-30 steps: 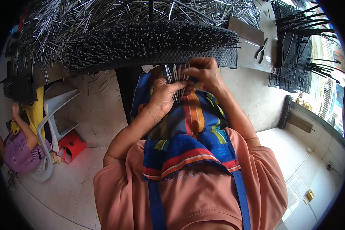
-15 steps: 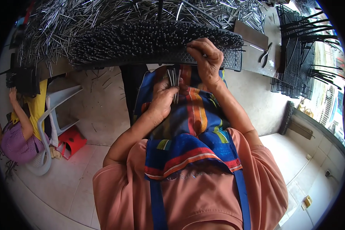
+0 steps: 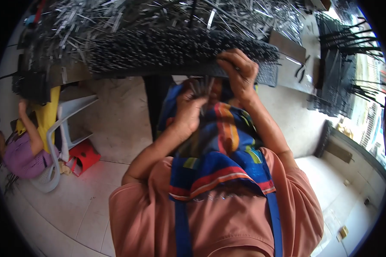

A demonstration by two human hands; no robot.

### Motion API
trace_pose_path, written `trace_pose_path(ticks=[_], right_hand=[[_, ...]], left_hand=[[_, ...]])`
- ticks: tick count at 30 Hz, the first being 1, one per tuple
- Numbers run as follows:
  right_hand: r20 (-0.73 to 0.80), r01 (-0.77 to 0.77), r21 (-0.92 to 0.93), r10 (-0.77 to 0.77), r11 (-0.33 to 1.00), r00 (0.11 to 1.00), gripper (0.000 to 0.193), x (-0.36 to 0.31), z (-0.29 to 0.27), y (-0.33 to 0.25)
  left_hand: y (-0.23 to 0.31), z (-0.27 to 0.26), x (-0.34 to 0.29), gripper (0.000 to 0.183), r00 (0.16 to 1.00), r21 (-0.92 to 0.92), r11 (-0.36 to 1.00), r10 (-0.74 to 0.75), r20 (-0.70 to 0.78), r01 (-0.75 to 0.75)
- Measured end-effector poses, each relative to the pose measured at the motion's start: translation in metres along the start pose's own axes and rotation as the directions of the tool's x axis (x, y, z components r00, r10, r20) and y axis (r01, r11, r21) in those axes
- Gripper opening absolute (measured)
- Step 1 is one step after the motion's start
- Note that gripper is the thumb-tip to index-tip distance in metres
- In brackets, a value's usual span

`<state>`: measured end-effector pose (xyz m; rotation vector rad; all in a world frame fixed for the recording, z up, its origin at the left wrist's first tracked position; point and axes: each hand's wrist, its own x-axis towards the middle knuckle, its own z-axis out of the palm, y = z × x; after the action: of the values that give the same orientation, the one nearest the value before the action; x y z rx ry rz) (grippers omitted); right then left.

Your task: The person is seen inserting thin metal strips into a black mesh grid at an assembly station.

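A bundle of thin grey strips [image 3: 203, 87] is gripped in my left hand [image 3: 187, 115], which is closed over my lap. The strips fan out slightly past the fingers and are blurred. My right hand [image 3: 239, 70] is closed in a pinch at the near edge of a long black perforated board [image 3: 268, 73], toward its right end. Whatever sits between those fingertips is hidden. Dense rows of short dark pieces [image 3: 158, 51] stand up out of the board, while the holes by my right hand show bare.
Loose shiny strips [image 3: 128, 21] are heaped behind the board. Pliers [image 3: 302, 73] lie at the right on the bench, beside a brown plate [image 3: 287, 46]. Black mesh racks [image 3: 336, 81] stand further right. At the left, another person [image 3: 28, 152] works near a grey chair [image 3: 52, 145] and a red bag [image 3: 85, 156].
The whole view has shifted a little, so everything sits further right and lower. The strips in my left hand look more spread. My right hand stays pinched at the board's edge.
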<state>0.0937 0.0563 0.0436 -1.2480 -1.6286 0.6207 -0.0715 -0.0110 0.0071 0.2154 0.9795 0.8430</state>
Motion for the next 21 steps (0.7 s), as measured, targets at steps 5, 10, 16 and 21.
trace_pose_path(ticks=[5,10,16,21], right_hand=[[0.063,0.04,-0.089,-0.035,0.995,0.997,0.013,-0.001,-0.007,-0.001],[0.059,0.071,-0.11,-0.065,0.991,0.996,0.017,-0.005,-0.004,-0.006],[0.218,0.453,-0.258,-0.405,0.853,0.888,0.025,-0.022,-0.004,-0.004],[0.192,0.385,-0.252,-0.344,0.888,0.919,0.023,-0.035,-0.003,-0.001]], left_hand=[[-0.012,-0.001,0.011,0.028,0.997,0.015,0.998,0.064,0.053,-0.065],[-0.005,0.002,0.003,0.021,0.998,-0.005,0.999,0.035,0.05,-0.035],[-0.01,0.001,0.006,0.02,0.998,-0.008,0.999,0.053,0.024,-0.053],[-0.016,-0.016,0.007,0.019,0.988,0.053,0.989,0.135,0.069,-0.139]])
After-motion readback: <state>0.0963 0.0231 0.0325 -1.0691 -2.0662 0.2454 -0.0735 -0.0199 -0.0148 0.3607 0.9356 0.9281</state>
